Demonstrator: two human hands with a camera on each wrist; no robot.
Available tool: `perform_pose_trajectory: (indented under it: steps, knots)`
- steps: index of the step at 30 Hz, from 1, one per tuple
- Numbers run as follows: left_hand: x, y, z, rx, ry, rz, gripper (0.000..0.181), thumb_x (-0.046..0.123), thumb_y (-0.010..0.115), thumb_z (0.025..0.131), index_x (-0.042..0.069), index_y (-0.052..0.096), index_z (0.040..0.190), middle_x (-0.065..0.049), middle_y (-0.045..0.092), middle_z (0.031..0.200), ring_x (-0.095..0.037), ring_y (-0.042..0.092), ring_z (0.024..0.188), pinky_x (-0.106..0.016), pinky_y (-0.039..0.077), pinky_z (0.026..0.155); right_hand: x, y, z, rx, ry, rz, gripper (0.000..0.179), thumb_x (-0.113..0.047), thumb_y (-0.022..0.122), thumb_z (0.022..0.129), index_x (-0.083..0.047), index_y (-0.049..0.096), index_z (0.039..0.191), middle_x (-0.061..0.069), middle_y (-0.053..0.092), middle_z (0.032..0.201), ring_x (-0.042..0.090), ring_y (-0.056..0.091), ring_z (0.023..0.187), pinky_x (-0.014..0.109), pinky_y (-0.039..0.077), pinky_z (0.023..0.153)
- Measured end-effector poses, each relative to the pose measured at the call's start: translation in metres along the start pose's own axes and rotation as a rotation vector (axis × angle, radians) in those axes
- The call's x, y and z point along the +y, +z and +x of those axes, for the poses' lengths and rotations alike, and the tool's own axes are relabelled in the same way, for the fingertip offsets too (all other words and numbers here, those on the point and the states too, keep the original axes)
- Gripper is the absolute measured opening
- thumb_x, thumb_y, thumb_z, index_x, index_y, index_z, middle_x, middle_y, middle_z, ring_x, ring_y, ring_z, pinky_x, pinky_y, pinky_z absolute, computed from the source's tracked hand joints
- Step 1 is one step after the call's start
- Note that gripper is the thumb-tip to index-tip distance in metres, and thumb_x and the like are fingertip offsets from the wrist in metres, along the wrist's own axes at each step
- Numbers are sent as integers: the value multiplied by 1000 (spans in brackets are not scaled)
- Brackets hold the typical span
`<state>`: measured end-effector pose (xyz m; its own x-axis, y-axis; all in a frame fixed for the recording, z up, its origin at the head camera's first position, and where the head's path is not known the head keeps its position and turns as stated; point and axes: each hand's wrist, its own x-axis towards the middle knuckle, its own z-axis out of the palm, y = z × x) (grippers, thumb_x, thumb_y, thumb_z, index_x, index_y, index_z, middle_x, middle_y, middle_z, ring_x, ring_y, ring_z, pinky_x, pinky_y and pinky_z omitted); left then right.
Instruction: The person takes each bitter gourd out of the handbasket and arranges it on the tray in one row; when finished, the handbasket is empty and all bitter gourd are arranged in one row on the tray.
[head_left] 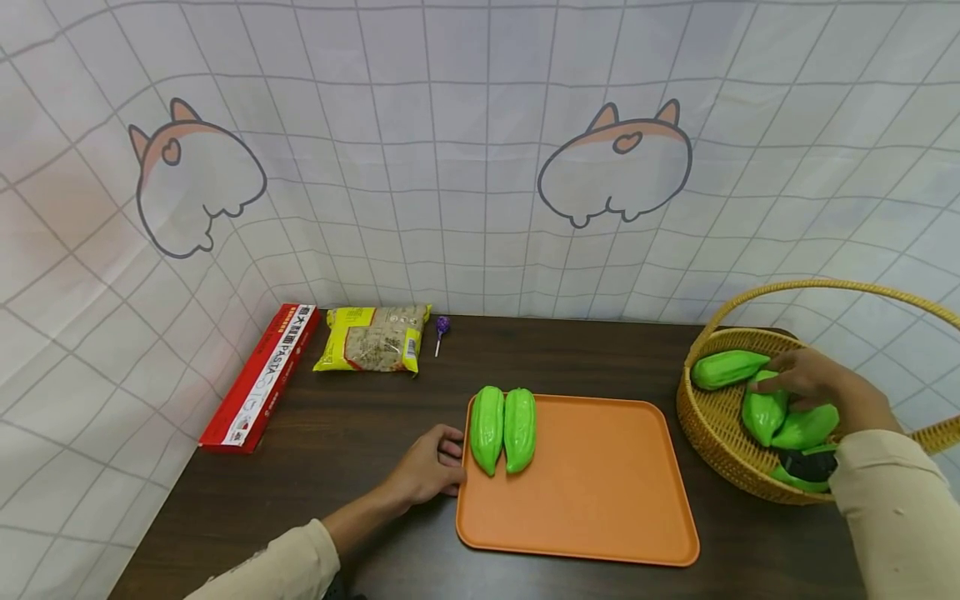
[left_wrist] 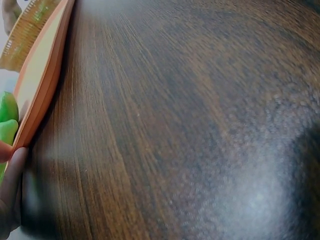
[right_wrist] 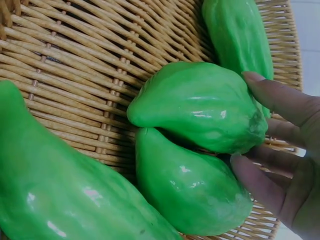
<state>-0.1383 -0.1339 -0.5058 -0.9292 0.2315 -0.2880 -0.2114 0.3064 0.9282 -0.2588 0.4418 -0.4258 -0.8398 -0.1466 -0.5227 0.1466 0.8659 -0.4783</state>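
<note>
While pinching the left rim of the orange tray with the left hand, apparently to steady it beneath two side-by-side green vegetables, holding the right hand round the blunt end of another vegetable in the wicker basket at right.

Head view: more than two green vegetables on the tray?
No, just two green vegetables lie side by side on the orange tray.
</note>
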Motion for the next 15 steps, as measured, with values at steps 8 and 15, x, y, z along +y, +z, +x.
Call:
perform_pose_trajectory:
  steps: [8,15]
  knots:
    - [0,0,0,-5,-5,-4,60,-3,72,75,-4,51,131,-17,54,109,-21,61,88,-35,64,63,-5,2,-5,-7,-5,3,95,-40,66,95,27,19,144,55,17,141,56,53,118,46,62,86]
    - [-1,0,1,2,1,5,60,-3,72,74,-4,52,131,-17,55,109,-20,61,88,-35,64,63,-9,2,-9,-19,-29,-23,91,-37,64,98,26,18,144,56,17,141,57,52,120,47,61,87]
